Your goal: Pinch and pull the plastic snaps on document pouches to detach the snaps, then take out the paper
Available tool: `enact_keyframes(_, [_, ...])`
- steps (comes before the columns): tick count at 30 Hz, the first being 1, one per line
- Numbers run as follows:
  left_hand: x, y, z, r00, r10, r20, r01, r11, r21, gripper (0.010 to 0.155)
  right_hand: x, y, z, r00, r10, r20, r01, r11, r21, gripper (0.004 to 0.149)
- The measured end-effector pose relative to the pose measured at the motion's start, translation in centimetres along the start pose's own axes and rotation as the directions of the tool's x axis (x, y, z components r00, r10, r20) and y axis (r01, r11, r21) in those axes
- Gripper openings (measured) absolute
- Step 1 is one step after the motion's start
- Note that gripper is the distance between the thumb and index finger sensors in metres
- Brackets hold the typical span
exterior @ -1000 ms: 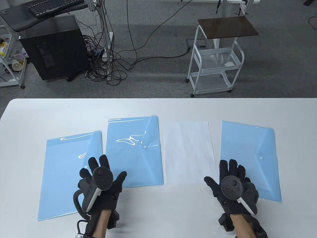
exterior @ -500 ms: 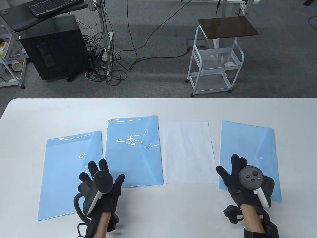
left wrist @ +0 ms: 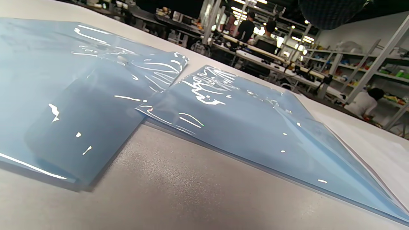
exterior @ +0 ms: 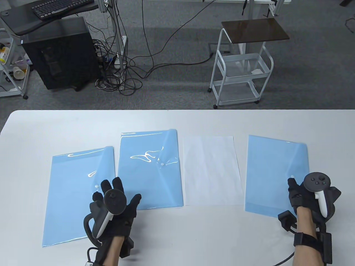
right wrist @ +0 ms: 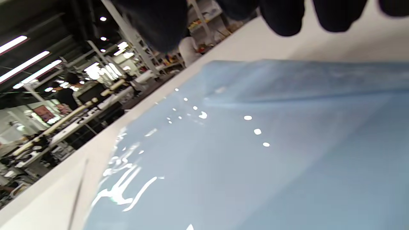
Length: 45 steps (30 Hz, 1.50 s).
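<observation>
The left hand (exterior: pixel 113 206) lies with fingers spread and relaxed over the near edges of the left pouch (exterior: pixel 75 194) and the middle pouch (exterior: pixel 149 171), grasping nothing. Its tracker hides the palm. The right hand (exterior: pixel 310 196) sits at the right pouch (exterior: pixel 273 174), thumb just below the snap (exterior: pixel 292 176). Its tracker covers the fingers, so their grasp cannot be told. A loose paper (exterior: pixel 212 170) lies on the table (exterior: pixel 177 122) between the hands.

table view overhead; wrist views skim pouches (exterior: pixel 149 169).
</observation>
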<state>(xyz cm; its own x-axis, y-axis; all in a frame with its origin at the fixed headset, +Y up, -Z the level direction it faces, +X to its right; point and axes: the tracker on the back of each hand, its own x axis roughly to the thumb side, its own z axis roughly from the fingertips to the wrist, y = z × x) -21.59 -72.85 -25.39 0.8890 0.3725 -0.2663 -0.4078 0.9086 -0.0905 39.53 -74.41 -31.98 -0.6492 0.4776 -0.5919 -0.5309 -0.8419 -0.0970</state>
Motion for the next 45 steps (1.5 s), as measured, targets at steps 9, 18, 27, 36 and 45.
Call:
enact_keyframes(9, [0.1,-0.1,0.0,0.999,0.034,0.013,-0.033,0.999,-0.024,0.091,-1.1,0.6,-2.0,0.985,0.112,-0.132,-0.112,0.994,0.004,0.083])
enact_keyframes(18, [0.5,-0.1,0.1,0.999,0.048,0.027,-0.047,0.998,-0.034,0.092,-0.1,1.9,-3.3,0.936,0.313,-0.164,-0.307,0.95,0.061,0.1])
enact_keyframes(27, [0.2,0.0,0.4,0.997,0.067,0.024,-0.066,0.997,-0.031,0.09,0.2,1.6,-3.6,0.934,0.314,-0.17,-0.312,0.949,0.041,0.098])
enact_keyframes(36, [0.2,0.0,0.1,0.997,0.072,0.017,-0.072,0.997,-0.036,0.09,-1.6,0.5,-5.1,0.946,0.274,-0.174,-0.259,0.96,0.103,0.106])
enact_keyframes(45, [0.8,-0.3,0.0,0.998,0.059,0.028,-0.058,0.997,-0.043,0.09,-2.4,0.3,-5.2,0.952,0.229,-0.205,-0.214,0.972,0.093,0.085])
